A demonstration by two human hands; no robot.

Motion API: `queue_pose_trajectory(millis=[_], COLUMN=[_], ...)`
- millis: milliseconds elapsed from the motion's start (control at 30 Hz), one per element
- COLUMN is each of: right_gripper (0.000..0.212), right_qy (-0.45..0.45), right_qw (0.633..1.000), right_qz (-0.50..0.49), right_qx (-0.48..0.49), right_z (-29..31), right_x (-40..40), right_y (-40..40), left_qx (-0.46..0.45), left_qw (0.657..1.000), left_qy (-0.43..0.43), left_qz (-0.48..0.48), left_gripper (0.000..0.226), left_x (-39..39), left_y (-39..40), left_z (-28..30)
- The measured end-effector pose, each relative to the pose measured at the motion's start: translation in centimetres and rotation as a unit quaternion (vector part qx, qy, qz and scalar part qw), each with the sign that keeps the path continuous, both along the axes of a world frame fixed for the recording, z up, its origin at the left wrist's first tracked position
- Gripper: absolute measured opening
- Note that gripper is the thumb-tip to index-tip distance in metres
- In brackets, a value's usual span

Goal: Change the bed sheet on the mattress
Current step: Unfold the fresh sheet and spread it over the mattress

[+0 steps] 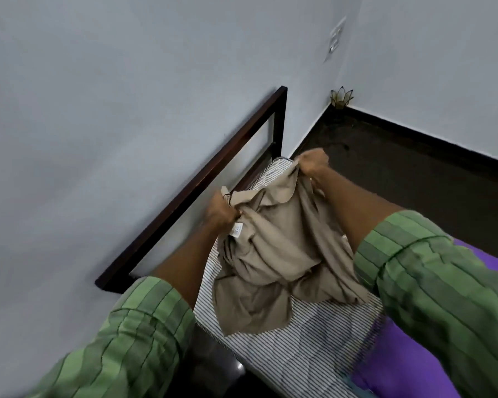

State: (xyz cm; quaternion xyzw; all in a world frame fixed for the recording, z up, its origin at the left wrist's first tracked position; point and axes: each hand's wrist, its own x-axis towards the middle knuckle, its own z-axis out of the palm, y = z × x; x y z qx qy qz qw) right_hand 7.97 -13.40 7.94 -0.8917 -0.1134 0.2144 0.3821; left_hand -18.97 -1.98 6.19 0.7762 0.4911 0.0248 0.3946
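Fingers [235, 214] of left hand [220, 211] curled tight on a bunched edge of the beige sheet [276, 248] by its white tag; right hand [314, 162] pinching another edge at about 1 o'clock, nearer the mattress [308, 349] corner. Sheet hanging crumpled between both, trailing toward 6 o'clock over striped ticking. Headboard [213, 173] at 10 o'clock; purple cloth [400, 366] at 4 o'clock.

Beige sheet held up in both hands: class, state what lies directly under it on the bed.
Under the beige sheet lies the striped mattress, bare around its edges. The patch beneath the bunched cloth is hidden. Both the left hand and right hand grip it.
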Motion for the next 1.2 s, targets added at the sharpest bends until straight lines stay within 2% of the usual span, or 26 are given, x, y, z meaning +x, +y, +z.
queue_pose_trajectory(millis=[33, 100, 133, 167, 233, 333, 400, 467, 500, 567, 633, 700, 800, 833, 867, 967, 1100, 1133, 1200], right_gripper=[0.033, 0.064, 0.08, 0.086, 0.077, 0.074, 0.068, 0.047, 0.044, 0.052, 0.064, 0.07, 0.071, 0.068, 0.065, 0.056, 0.035, 0.033, 0.036], right_qy=[-0.009, -0.025, -0.035, -0.043, -0.054, 0.003, 0.019, 0.027, 0.034, 0.037, 0.021, 0.017, 0.03, 0.032, 0.033, 0.063, 0.147, 0.16, 0.188], right_qw=[0.999, 0.995, 0.993, 0.992, 0.988, 0.973, 0.965, 0.967, 0.97, 0.971, 0.966, 0.966, 0.965, 0.962, 0.959, 0.956, 0.945, 0.944, 0.945], right_qz=[0.009, 0.04, 0.064, 0.093, 0.146, 0.219, 0.246, 0.242, 0.23, 0.228, 0.247, 0.241, 0.231, 0.238, 0.248, 0.246, 0.206, 0.188, 0.126], right_qx=[0.03, 0.087, 0.094, 0.076, 0.002, -0.071, -0.085, -0.069, -0.073, -0.071, -0.08, -0.093, -0.119, -0.128, -0.132, -0.148, -0.208, -0.22, -0.238], right_z=[0.3, 1.1, 0.9, 0.4, -2.1, -7.9, -10.6, -12.4, -13.2, -15.1, -17.5, -18.2, -18.1, -18.4, -19.0, -21.3, -25.4, -26.6, -29.0], right_x=[0.9, 1.9, 2.0, 1.5, -1.2, -6.1, -9.8, -13.1, -14.5, -16.9, -18.8, -20.9, -23.9, -24.7, -25.4, -27.3, -29.7, -30.2, -31.0], right_y=[1.8, 3.9, 4.7, 5.0, 5.0, 5.0, 5.2, 5.5, 5.5, 5.3, 4.4, 3.0, 0.9, 0.3, -0.3, -2.1, -5.1, -6.0, -8.0], left_qx=[0.046, 0.1, 0.11, 0.114, 0.092, 0.061, 0.054, 0.064, 0.073, 0.111, 0.197, 0.258, 0.318, 0.336, 0.341, 0.269, 0.053, 0.003, -0.058], left_qw=[0.999, 0.995, 0.993, 0.99, 0.989, 0.992, 0.991, 0.987, 0.986, 0.983, 0.964, 0.935, 0.875, 0.858, 0.855, 0.894, 0.959, 0.966, 0.972], left_qy=[-0.006, -0.005, 0.014, 0.032, 0.047, 0.0, -0.049, -0.072, -0.073, -0.043, 0.021, 0.121, 0.28, 0.302, 0.298, 0.244, 0.203, 0.192, 0.174], left_qz=[0.004, -0.018, -0.047, -0.074, -0.11, -0.115, -0.117, -0.13, -0.133, -0.14, -0.175, -0.212, -0.234, -0.245, -0.251, -0.263, -0.189, -0.174, -0.149], left_gripper=[0.052, 0.047, 0.045, 0.045, 0.049, 0.042, 0.038, 0.042, 0.044, 0.045, 0.04, 0.041, 0.06, 0.064, 0.065, 0.046, 0.028, 0.031, 0.054], left_x=[0.5, 0.9, 0.9, 0.7, 0.1, -0.6, -0.5, -0.1, 0.0, -0.4, -2.0, -4.7, -9.1, -10.2, -10.9, -11.5, -12.7, -13.1, -13.6], left_y=[1.2, 2.9, 3.8, 4.4, 4.8, 4.1, 3.8, 4.0, 4.2, 4.8, 5.7, 6.8, 7.5, 7.2, 6.7, 3.9, -0.7, -1.6, -2.7], left_z=[-0.3, -1.6, -2.8, -4.2, -6.9, -8.9, -9.4, -9.3, -9.2, -9.1, -9.4, -10.5, -13.4, -14.4, -15.6, -18.3, -24.1, -26.5, -31.1])
